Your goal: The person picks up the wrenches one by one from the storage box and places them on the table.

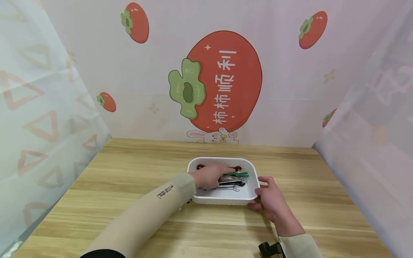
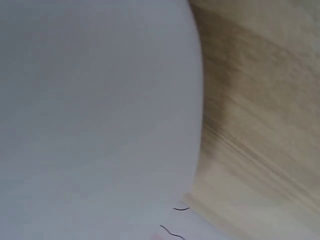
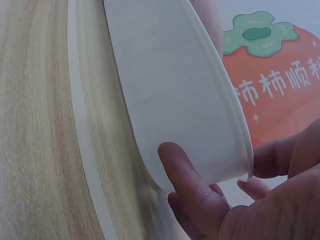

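Note:
A white plastic tray (image 1: 222, 201) stands on the table with several wrenches inside. My left hand (image 1: 208, 176) reaches into it from the left, over the wrenches, its index finger stretched to the right. Dark red ends (image 1: 237, 168) show on either side of that hand by the back wall. Below the fingertips lie a green wrench (image 1: 242, 175), a black wrench (image 1: 240, 184) and a silver wrench (image 1: 235, 188). I cannot tell whether the left fingers hold one. My right hand (image 1: 272, 197) grips the tray's right front corner, thumb and fingers around rim and wall.
The wooden table (image 1: 135, 161) reaches to a printed backdrop (image 1: 277, 118) behind, with cloth walls at left and right. A small black device (image 1: 271, 249) sits at the right wrist. The white tray wall (image 2: 100, 100) fills much of the left wrist view.

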